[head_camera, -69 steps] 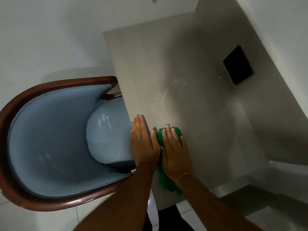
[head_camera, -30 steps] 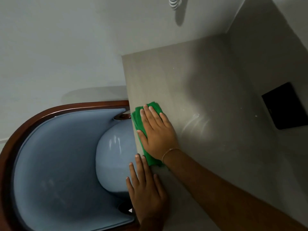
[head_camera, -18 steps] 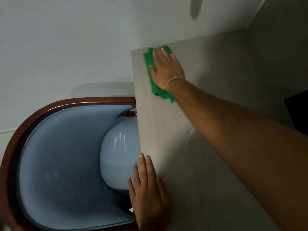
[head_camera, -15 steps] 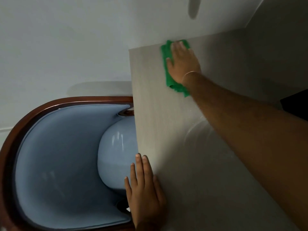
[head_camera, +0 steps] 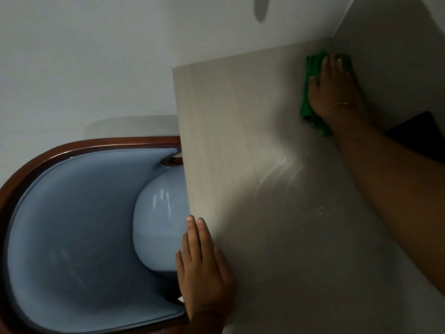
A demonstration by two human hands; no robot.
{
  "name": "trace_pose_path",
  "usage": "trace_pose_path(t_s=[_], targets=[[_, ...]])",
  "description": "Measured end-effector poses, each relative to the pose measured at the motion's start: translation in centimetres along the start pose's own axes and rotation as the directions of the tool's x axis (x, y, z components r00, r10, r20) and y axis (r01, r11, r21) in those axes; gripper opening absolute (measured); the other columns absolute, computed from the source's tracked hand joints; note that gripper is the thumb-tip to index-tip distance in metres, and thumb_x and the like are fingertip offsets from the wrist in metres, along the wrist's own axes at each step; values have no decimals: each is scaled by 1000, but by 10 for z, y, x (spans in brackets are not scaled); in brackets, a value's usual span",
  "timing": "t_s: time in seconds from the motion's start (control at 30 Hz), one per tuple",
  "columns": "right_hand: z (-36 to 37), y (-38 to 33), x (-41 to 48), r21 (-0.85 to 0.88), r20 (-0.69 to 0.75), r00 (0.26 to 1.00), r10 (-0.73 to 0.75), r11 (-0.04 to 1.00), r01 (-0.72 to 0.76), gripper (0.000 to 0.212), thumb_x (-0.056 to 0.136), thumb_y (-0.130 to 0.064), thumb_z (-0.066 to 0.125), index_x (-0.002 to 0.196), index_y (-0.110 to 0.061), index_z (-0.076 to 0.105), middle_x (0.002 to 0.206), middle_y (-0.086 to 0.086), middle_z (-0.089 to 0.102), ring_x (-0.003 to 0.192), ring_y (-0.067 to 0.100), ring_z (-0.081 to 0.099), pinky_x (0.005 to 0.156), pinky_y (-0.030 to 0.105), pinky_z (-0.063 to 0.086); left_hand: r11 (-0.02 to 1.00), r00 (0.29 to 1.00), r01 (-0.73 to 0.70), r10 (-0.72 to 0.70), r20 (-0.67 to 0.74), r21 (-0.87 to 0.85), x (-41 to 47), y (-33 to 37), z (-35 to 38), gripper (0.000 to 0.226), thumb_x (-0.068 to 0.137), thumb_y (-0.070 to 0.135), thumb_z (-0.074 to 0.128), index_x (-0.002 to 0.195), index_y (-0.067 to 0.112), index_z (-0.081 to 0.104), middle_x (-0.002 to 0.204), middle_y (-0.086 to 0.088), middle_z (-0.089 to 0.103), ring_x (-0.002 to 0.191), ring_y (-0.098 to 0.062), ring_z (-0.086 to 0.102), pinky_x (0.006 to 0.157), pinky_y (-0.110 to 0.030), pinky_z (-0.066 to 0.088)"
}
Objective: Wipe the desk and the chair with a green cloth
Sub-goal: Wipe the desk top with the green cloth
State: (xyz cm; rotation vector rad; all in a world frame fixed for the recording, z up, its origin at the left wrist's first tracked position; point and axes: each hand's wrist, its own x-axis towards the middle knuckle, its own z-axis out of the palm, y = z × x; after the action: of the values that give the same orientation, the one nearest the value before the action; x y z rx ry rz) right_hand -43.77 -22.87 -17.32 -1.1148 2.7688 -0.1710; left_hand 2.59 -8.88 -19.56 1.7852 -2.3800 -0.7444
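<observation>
At far left, the chair (head_camera: 72, 237), blue padding inside a dark wooden rim, sits tucked against the table (head_camera: 252, 165) edge. Next along, the left hand (head_camera: 204, 268) lies flat on the table's near edge, fingers straight and together, its grip closed on nothing. Faint streaks (head_camera: 277, 174) mark the middle of the pale surface. Toward the far right corner, the right hand (head_camera: 333, 90) presses palm-down on the green cloth (head_camera: 310, 68), fingers spread over it, right by the wall (head_camera: 397, 44). A dark object (head_camera: 419, 136) lies beyond the forearm
</observation>
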Motion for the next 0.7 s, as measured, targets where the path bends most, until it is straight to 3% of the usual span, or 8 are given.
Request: trace_pose_path(t_s=[0.07,0.2,0.37,0.57,0.7], targets=[[6,-25,-22,14,-12,999,-35,999,35,69,108,-39,31,166,-5,15,175,16,13,163,32,11,132,52,12,1000,1000,-19,19,-7,-14,3,-2,0,68,107,38,26,172,28,9,182,6,7,160,-27,36,118,-59,43],[19,-93,-98,3,1,963,-271,963,271,69,107,-41,34,166,-8,19,174,13,19,162,30,17,131,46,16,999,998,-38,37,-47,-26,4,-6,1,66,109,39,26,172,25,11,182,5,7,156,-27,41,112,-53,49],[42,-128,-210,-49,68,865,-498,864,501,69,109,-49,17,168,-13,13,177,6,10,164,23,9,133,45,14,999,997,-50,49,-68,-18,0,-3,3,67,109,36,29,172,21,12,182,0,11,157,-28,40,116,-51,47],[47,-69,-276,-38,26,893,-449,892,450,69,108,-50,23,168,-17,19,176,2,15,163,18,14,132,42,16,999,998,-28,30,-59,37,2,3,-1,66,109,35,27,172,19,12,182,-2,8,165,-29,23,129,-51,29],[41,-11,-300,-5,41,946,-320,947,321,68,107,-46,32,166,-14,24,175,7,20,162,25,21,129,47,24,990,997,-57,63,-38,131,-3,2,-1,66,109,40,18,172,27,0,182,4,-7,169,-23,-2,136,-52,3]])
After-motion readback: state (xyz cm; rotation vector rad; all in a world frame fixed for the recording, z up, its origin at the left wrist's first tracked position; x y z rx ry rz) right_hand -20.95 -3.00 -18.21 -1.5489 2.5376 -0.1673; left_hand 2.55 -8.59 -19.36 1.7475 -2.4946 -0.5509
